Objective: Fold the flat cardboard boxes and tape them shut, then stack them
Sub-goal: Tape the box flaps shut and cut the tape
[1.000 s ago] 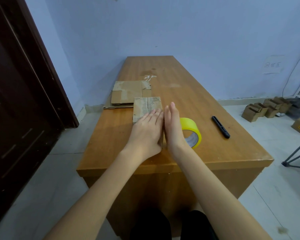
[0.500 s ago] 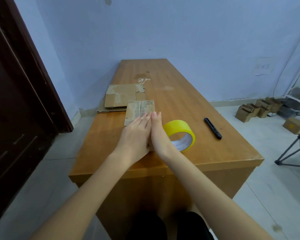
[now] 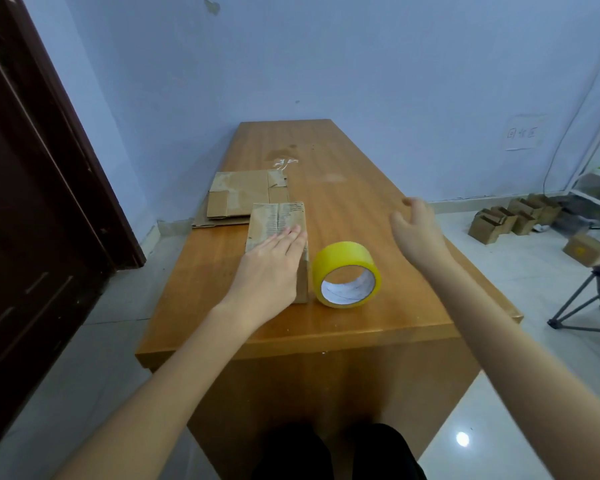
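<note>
The flat box [image 3: 278, 233] near the bench's [image 3: 343, 188] front edge looks light and stiff; left grip [image 3: 271, 271] presses it with straight fingers, right grip [image 3: 418, 230] hangs released, best lifted by its side edges.

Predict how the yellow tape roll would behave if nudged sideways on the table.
The tape roll stands on its curved edge, so it would probably roll rather than slide. The table looks smooth, so little would stop it. Its hollow core suggests it is fairly light.

Soft even light, floor glare — wide-angle warp
</note>
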The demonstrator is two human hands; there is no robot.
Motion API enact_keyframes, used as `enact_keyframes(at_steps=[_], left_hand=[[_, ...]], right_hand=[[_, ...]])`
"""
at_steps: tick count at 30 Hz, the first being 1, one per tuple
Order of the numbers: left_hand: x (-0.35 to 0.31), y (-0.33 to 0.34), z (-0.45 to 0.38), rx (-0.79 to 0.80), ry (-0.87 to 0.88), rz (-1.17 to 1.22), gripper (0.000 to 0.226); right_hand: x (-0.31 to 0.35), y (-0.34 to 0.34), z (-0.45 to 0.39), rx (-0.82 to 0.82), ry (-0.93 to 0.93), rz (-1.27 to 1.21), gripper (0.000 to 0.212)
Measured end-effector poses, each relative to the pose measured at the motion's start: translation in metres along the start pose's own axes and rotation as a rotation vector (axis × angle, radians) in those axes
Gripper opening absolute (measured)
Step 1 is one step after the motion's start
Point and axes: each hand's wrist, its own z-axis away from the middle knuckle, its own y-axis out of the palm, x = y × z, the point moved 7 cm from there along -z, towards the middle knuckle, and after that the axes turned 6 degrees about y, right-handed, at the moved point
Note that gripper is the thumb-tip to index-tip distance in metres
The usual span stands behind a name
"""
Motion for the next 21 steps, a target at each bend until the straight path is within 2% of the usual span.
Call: enact_keyframes(at_steps=[2, 4, 6, 9, 12, 16, 21], left_hand=[[-0.002, -0.004, 0.0, -0.018, 0.005, 0.005, 0.054], [-0.002, -0.005, 0.0, -0.025, 0.012, 0.02, 0.052], [-0.002, -0.005, -0.001, -0.014, 0.012, 0.015, 0.052], [-0.001, -0.004, -0.001, 0.013, -0.002, 0.016, 0.053], [0.0, -0.003, -0.001, 0.027, -0.004, 0.013, 0.054], [0.004, -0.002, -0.002, 0.03, -0.012, 0.024, 0.055], [0.004, -0.002, -0.002, 0.047, -0.021, 0.019, 0.052]], right_hand=[[-0.044, 0.004, -0.022, 0.073, 0.123, 0.449, 0.043], [-0.073, 0.016, -0.023, 0.177, 0.188, 0.696, 0.05], [-0.081, 0.024, -0.021, 0.176, 0.151, 0.827, 0.047], [-0.076, 0.025, -0.022, 0.083, 0.067, 0.905, 0.033], [-0.076, 0.017, -0.023, 0.064, 0.084, 0.838, 0.029], [-0.066, 0.007, -0.017, 0.117, 0.122, 0.655, 0.023], [-0.011, -0.007, 0.03, 0.256, 0.083, 0.004, 0.013]])
